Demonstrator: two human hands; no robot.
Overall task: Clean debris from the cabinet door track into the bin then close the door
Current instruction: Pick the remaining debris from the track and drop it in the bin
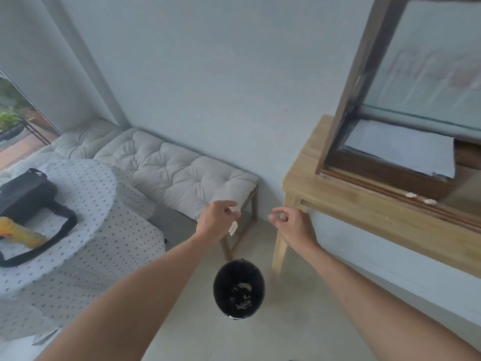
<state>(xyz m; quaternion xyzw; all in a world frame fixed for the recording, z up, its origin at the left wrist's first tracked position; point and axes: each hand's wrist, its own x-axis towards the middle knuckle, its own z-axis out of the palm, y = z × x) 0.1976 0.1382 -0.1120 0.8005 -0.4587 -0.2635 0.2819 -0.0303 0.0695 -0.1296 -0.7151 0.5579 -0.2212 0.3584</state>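
A black bin (239, 289) stands on the floor between my forearms, with several white scraps at its bottom. My left hand (217, 221) hovers above and beyond it, fingers curled around a small white scrap (235, 209). A second white scrap (233, 228) hangs just below that hand. My right hand (292, 222) is beside it, thumb and forefinger pinched together with nothing visible between them. At the right, the glass-doored cabinet (364, 74) sits on a wooden table (364, 220). Its door track (377, 190) still holds two pale bits of debris (411, 195).
A cushioned bench (182, 175) runs along the wall behind my left hand. A round table with a dotted cloth (86, 230) at left carries a black bag (23, 194). The floor around the bin is pale and bare.
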